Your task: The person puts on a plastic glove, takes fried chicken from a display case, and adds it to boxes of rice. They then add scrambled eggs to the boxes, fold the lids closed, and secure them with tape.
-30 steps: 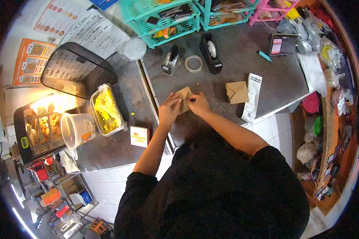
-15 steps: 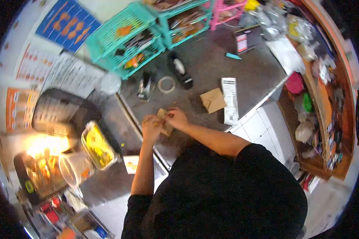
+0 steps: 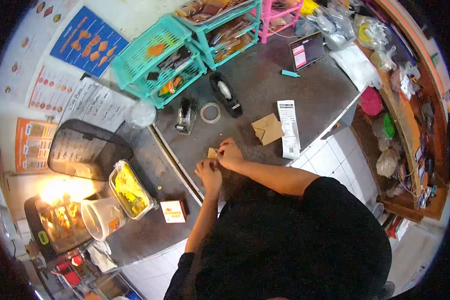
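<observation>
A small piece of folded brown paper (image 3: 212,153) is between my hands on the dark counter, mostly covered by fingers. My right hand (image 3: 230,154) pinches its upper right side with curled fingers. Close below it, my left hand (image 3: 209,175) has bent fingers at the paper's lower edge. To the right lies a folded brown paper packet (image 3: 268,129), touching a long printed receipt (image 3: 288,129). Beyond my hands are a roll of tape (image 3: 210,113), a black tape dispenser (image 3: 225,94) and a smaller black and clear object (image 3: 186,116).
Teal basket racks (image 3: 155,45) stand along the back wall. A tablet (image 3: 306,51) and a teal marker (image 3: 290,73) are at the back right. On the left counter are a tray of yellow-green food (image 3: 131,190), a clear plastic tub (image 3: 102,218) and a small box (image 3: 173,211).
My left hand has moved down and right, with its fingers lower on the brown paper. Less of the paper shows now. My right hand has shifted slightly right; the view has shifted too.
</observation>
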`<state>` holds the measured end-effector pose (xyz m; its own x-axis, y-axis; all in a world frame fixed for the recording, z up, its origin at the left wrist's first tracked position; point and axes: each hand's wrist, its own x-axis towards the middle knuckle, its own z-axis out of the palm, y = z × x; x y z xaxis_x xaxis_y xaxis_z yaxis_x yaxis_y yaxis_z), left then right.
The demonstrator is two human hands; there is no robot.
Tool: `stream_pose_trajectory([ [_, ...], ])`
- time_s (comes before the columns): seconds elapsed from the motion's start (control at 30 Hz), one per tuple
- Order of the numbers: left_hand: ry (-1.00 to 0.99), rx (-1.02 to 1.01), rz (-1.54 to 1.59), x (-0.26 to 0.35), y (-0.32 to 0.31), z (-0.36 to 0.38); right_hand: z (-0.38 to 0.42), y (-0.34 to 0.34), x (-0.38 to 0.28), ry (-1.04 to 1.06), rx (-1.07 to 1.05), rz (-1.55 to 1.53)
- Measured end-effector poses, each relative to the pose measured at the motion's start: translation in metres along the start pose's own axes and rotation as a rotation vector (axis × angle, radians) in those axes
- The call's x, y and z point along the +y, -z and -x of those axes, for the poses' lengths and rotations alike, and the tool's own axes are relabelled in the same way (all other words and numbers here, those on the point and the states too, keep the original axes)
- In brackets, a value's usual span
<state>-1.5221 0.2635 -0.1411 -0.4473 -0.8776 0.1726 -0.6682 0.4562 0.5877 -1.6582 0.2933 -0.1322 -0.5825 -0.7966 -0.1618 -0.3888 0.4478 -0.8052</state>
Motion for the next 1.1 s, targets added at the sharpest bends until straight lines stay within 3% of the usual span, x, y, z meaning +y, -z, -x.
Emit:
stream_pose_trajectory([
  [0.13, -0.054, 0.045, 0.06, 0.033, 0.004, 0.01, 0.004, -0.005, 0.038, 0.011, 0.014, 0.009],
  [0.17, -0.05, 0.018, 0.064, 0.034, 0.001, 0.013, 0.013, 0.001, 0.035, -0.002, 0.11, 0.041],
  [0.3, -0.071, 0.066, 0.114, 0.036, -0.01, 0.02, 0.013, 0.009, 0.042, -0.127, -0.002, 0.044],
  [0.53, -0.048, 0.055, 0.16, 0.034, -0.008, 0.023, 0.021, 0.024, 0.031, -0.204, 0.012, 0.034],
  [0.67, -0.085, 0.071, 0.201, 0.03, -0.008, 0.022, 0.016, 0.018, 0.046, -0.077, -0.001, 0.072],
  [0.87, -0.034, 0.089, 0.232, 0.032, -0.01, 0.021, 0.016, 0.026, 0.04, -0.142, -0.049, 0.069],
  [1.1, -0.037, 0.015, 0.179, 0.029, -0.005, 0.01, 0.011, 0.027, 0.04, -0.028, -0.106, 0.073],
])
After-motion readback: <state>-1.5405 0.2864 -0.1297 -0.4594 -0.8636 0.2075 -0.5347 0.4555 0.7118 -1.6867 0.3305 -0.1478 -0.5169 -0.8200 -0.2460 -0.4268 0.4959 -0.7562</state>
